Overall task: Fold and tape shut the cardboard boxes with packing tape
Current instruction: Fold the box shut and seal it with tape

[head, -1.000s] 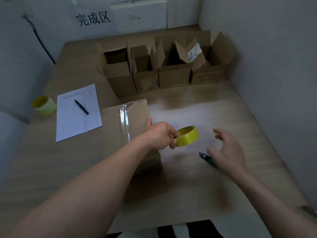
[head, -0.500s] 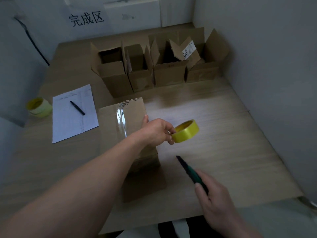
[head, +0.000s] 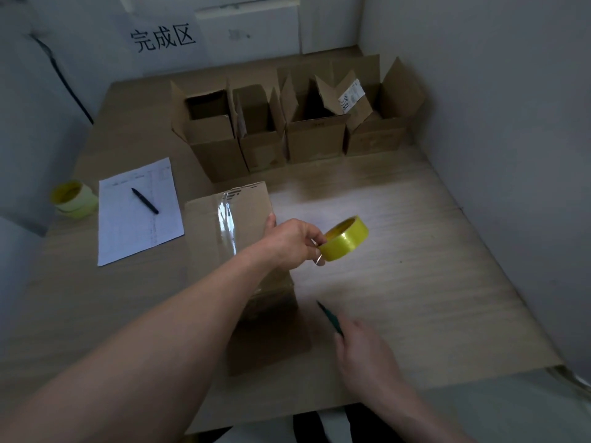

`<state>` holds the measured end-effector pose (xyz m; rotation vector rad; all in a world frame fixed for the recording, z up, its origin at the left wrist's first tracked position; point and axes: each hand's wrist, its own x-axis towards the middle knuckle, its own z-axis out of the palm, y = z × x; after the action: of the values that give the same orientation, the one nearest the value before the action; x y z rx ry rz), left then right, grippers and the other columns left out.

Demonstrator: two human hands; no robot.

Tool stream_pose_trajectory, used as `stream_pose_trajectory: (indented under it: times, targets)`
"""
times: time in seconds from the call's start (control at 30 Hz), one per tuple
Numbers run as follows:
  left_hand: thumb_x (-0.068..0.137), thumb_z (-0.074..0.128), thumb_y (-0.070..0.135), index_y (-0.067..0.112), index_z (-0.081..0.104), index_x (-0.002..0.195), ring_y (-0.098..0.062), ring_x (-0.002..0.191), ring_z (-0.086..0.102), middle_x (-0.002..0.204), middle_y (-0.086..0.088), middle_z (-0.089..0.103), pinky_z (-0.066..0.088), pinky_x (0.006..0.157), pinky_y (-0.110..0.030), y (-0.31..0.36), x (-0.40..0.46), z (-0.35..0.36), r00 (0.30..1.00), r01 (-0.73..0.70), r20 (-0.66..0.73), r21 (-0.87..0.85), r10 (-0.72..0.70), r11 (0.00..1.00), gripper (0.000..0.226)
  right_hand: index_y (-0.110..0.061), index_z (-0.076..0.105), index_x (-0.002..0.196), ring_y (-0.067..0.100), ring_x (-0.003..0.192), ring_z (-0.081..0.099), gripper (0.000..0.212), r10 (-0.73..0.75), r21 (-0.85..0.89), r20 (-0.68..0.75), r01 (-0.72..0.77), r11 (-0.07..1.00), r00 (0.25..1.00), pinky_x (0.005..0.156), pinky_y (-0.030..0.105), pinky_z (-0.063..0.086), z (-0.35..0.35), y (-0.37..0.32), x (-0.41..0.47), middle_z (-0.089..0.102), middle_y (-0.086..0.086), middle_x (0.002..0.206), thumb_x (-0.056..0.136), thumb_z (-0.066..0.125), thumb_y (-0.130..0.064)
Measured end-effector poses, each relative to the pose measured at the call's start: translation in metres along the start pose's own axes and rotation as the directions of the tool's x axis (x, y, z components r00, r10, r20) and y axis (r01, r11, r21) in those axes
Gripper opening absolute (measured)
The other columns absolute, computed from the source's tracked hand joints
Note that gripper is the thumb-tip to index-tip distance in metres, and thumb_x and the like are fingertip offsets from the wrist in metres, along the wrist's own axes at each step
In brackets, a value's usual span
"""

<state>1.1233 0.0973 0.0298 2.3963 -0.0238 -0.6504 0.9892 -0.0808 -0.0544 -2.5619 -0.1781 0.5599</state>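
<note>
Head view: I see a wooden counter [head: 399,251] in a grey-walled corner, 4 open boxes [head: 315,135] behind. My left hand [head: 292,241] pinches the tape roll [head: 345,239]; my right hand [head: 364,356] grips a green cutter [head: 329,318].

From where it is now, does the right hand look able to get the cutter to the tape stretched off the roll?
Probably yes. The right hand holds the cutter just below the roll in the left hand, with only bare table between.
</note>
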Motion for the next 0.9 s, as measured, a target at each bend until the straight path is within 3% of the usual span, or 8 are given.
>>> stream_pose_trajectory:
  times: [0.1, 0.23, 0.33, 0.4, 0.47, 0.57, 0.73, 0.9]
  targets:
    - [0.093, 0.061, 0.025, 0.034, 0.068, 0.092, 0.005, 0.111, 0.053, 0.082, 0.021, 0.073, -0.017, 0.112, -0.047, 0.0, 0.0, 0.001, 1.0, 0.006, -0.005, -0.002, -0.006, 1.0, 0.011, -0.026, 0.039, 0.142, 0.029, 0.102, 0.057, 0.045, 0.132, -0.086, -0.087, -0.139, 0.987, 0.987, 0.077, 0.038, 0.048, -0.004, 0.045, 0.013, 0.051, 0.006, 0.11, 0.098, 0.044, -0.037]
    - [0.092, 0.062, 0.027, 0.033, 0.069, 0.097, 0.006, 0.107, 0.055, 0.081, 0.021, 0.073, -0.018, 0.112, -0.048, -0.001, 0.001, 0.001, 1.0, -0.008, -0.013, 0.035, 0.009, 0.999, 0.01, -0.019, 0.044, 0.143, 0.031, 0.118, 0.049, 0.056, 0.115, -0.201, -0.166, -0.148, 0.968, 0.979, 0.093, 0.04, 0.045, -0.031, 0.072, 0.037, 0.051, 0.011, 0.128, 0.093, 0.054, -0.043]
    - [0.092, 0.061, 0.027, 0.036, 0.067, 0.094, 0.006, 0.106, 0.055, 0.078, 0.023, 0.072, -0.019, 0.111, -0.049, -0.002, 0.0, 0.002, 1.0, -0.014, 0.003, 0.059, 0.014, 0.998, 0.011, -0.01, 0.05, 0.139, 0.031, 0.126, 0.046, 0.066, -0.081, 0.019, -0.494, 0.104, 0.994, 0.866, 0.102, 0.044, 0.04, -0.067, 0.043, 0.054, 0.051, 0.014, 0.137, 0.086, 0.061, -0.048]
    - [0.092, 0.06, 0.028, 0.038, 0.066, 0.091, 0.004, 0.11, 0.054, 0.077, 0.025, 0.071, -0.02, 0.111, -0.05, -0.001, 0.001, 0.005, 1.0, -0.021, 0.004, 0.082, 0.021, 0.996, 0.012, -0.014, 0.052, 0.138, 0.024, 0.128, 0.046, 0.069, -0.326, -0.089, -0.574, 0.338, 0.937, 0.751, 0.104, 0.042, 0.036, -0.088, 0.009, 0.062, 0.053, 0.007, 0.136, 0.081, 0.059, -0.054]
    - [0.093, 0.059, 0.03, 0.041, 0.065, 0.092, 0.0, 0.114, 0.053, 0.08, 0.023, 0.072, -0.021, 0.111, -0.051, -0.002, 0.001, 0.005, 0.999, -0.029, -0.016, 0.095, 0.031, 0.995, 0.013, -0.021, 0.05, 0.137, 0.022, 0.125, 0.05, 0.066, -0.49, -0.26, -0.389, 0.418, 0.871, 0.78, 0.103, 0.043, 0.037, -0.098, -0.021, 0.071, 0.06, 0.0, 0.128, 0.082, 0.056, -0.058]
    - [0.094, 0.059, 0.031, 0.042, 0.063, 0.107, -0.002, 0.119, 0.052, 0.079, 0.021, 0.073, -0.023, 0.11, -0.05, -0.005, -0.003, 0.002, 0.999, -0.033, 0.0, 0.086, 0.033, 0.996, 0.017, -0.03, 0.048, 0.138, 0.021, 0.108, 0.061, 0.058, -0.383, -0.239, -0.138, 0.345, 0.908, 0.913, 0.095, 0.039, 0.044, -0.097, -0.037, 0.087, 0.068, -0.005, 0.114, 0.087, 0.061, -0.052]
    - [0.092, 0.062, 0.031, 0.037, 0.059, 0.12, -0.001, 0.122, 0.051, 0.077, 0.023, 0.071, -0.022, 0.111, -0.049, -0.009, -0.003, 0.005, 0.997, -0.065, -0.029, 0.141, 0.07, 0.988, 0.029, -0.045, 0.05, 0.128, 0.014, 0.086, 0.065, 0.049, -0.226, -0.119, -0.076, 0.216, 0.969, 0.971, 0.07, 0.033, 0.054, -0.089, -0.037, 0.103, 0.068, -0.015, 0.091, 0.082, 0.065, -0.04]
    - [0.089, 0.064, 0.03, 0.037, 0.058, 0.103, -0.001, 0.109, 0.059, 0.075, 0.021, 0.07, -0.015, 0.115, -0.047, -0.013, 0.0, 0.012, 0.988, -0.07, -0.124, 0.184, 0.094, 0.98, 0.017, -0.043, 0.062, 0.112, 0.006, 0.08, 0.062, 0.033, -0.081, -0.008, 0.049, 0.082, 0.997, 0.995, 0.07, 0.034, 0.058, -0.077, -0.039, 0.123, 0.063, -0.017, 0.082, 0.082, 0.066, -0.03]
